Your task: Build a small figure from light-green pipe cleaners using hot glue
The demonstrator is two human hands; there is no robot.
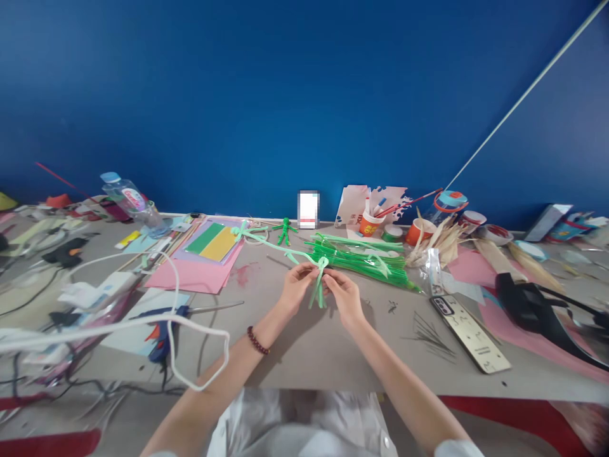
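While both hands meet at mid-table, the left hand and right hand pinch a pale green pipe cleaner between closed fingertips, apparently at a knot, with bare table open toward the near edge and a green bundle just behind.

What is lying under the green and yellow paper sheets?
Under the green and yellow sheets lies a lilac sheet, and below it a larger pink sheet on the table. Anything beneath the pink sheet is covered and cannot be seen.
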